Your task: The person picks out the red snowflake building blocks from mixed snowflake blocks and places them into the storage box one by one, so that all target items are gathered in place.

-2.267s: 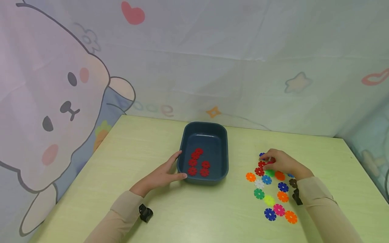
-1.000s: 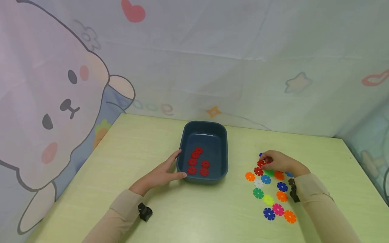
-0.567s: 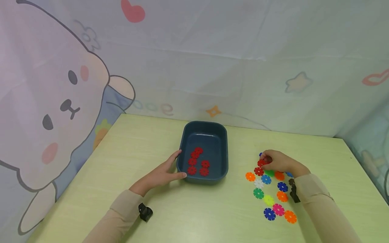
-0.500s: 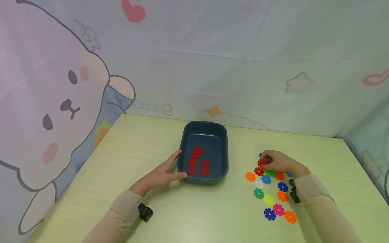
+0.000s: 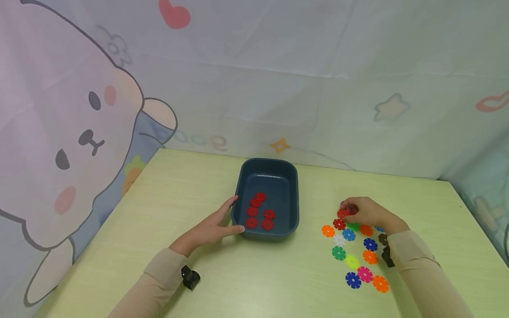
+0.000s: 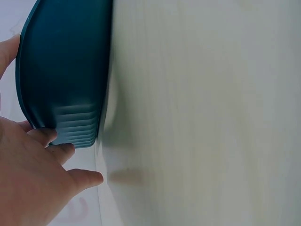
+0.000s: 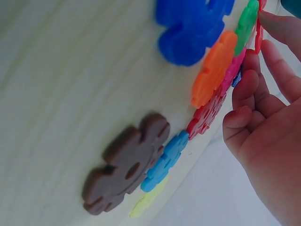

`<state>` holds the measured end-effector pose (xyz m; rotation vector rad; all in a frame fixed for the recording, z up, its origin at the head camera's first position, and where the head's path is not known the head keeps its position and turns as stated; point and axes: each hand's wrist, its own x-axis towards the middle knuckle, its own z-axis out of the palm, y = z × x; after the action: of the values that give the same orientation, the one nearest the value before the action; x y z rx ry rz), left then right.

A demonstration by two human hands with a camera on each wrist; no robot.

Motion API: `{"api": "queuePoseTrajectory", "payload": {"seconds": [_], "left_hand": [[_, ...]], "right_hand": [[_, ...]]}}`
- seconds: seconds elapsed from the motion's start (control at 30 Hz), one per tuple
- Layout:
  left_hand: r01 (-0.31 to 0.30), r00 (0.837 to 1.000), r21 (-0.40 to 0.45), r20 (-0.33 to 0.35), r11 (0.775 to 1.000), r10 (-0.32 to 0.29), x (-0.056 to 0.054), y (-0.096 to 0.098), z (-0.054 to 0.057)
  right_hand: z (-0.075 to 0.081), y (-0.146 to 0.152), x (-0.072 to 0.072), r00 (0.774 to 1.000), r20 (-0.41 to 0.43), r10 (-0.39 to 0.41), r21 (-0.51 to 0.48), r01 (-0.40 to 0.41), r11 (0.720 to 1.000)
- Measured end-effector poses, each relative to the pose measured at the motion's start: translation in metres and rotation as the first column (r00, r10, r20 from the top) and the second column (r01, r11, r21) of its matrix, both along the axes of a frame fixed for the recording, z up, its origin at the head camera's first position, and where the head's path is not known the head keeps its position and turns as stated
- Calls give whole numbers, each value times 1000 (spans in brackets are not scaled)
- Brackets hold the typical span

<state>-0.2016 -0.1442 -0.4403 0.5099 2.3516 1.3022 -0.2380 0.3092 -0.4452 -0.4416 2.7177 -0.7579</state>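
My left hand rests at the near left corner of a dark blue plastic bin, fingers spread along its side and thumb at the rim. In the left wrist view, fingertips touch the ribbed outer wall of the bin. Several red flower-shaped discs lie inside, toward its near end. Over the loose pieces on the right, my right hand pinches a red notched disc between thumb and index finger. Its other fingers are curled near the discs. Another red disc lies just below it.
Several flower discs in other colours are spread on the pale table, among them orange, white, yellow, pink and brown. A printed curtain stands behind the table.
My right hand's fingertips have drawn together on the red disc, which they were reaching over earlier. The left hand, the bin and the discs inside it have stayed put.
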Motion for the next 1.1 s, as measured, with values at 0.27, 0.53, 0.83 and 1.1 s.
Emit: {"api": "queuePoseTrajectory", "payload": {"seconds": [0.27, 0.53, 0.83, 1.1], "left_hand": [[9, 1000, -11, -12, 1000, -9, 0, 1, 0], [14, 1000, -10, -15, 1000, -14, -1, 0, 0], [13, 1000, -12, -16, 1000, -13, -2, 0, 0], [13, 1000, -14, -25, 1000, -13, -3, 0, -2]], "right_hand": [[3, 0, 2, 1000, -8, 20, 9, -20, 1000], [4, -3, 0, 999, -5, 36, 39, -36, 999], [0, -3, -6, 998, 31, 60, 26, -61, 998], [2, -3, -11, 993, 111, 34, 10, -35, 999]]}}
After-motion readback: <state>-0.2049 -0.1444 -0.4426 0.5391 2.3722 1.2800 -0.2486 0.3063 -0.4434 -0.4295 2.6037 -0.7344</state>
